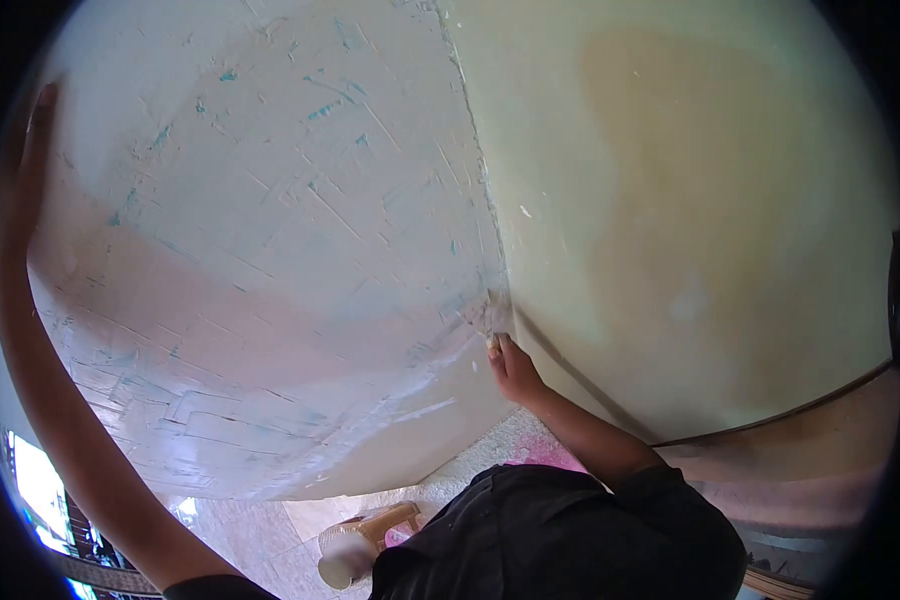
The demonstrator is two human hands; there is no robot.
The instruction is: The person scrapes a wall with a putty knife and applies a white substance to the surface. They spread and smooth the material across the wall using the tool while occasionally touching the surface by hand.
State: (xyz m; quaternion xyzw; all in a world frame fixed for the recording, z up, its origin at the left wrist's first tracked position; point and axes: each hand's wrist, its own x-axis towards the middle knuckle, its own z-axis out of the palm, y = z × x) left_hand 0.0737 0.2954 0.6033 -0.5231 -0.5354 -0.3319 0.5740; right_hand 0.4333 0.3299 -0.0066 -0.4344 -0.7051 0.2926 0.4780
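My right hand (515, 370) is closed on a scraper (488, 318), whose blade lies against the scratched whitish wall (300, 220) close to the corner. Patches of blue-green and many scrape lines mark this wall. To the right of the corner is a pale green-yellow wall (710, 200) with a brownish patch. At the far left, my left hand (25, 185) rests against the whitish wall, with its fingers pointing up; nothing shows in it.
Below, a stool (395, 520) stands on the floor beside a pale container (342, 562). The floor (500, 450) carries white debris and a pink patch. A dark-edged ledge (800, 460) runs along the lower right. Bright openings show at lower left.
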